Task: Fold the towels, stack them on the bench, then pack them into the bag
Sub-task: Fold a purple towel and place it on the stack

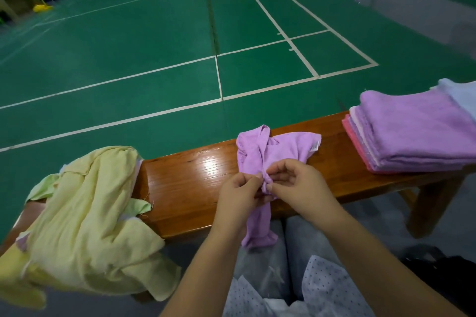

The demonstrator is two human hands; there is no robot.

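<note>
A crumpled purple towel (pixel 273 152) lies across the middle of the wooden bench (pixel 185 183), one end hanging over the near edge. My left hand (pixel 238 194) and my right hand (pixel 296 185) both pinch a bunched part of it close together above the bench's front edge. A heap of unfolded yellow and pale green towels (pixel 85 221) covers the bench's left end. At the right end sits a neat stack of folded towels (pixel 417 136), purple on top with pink and lilac layers beneath. A dark bag (pixel 443 270) sits low at the right, partly cut off.
Green court floor (pixel 154 46) with white lines stretches beyond the bench. A pale blue cloth (pixel 461 98) lies behind the folded stack. My knees in grey dotted fabric (pixel 322 280) are just below the bench's near edge.
</note>
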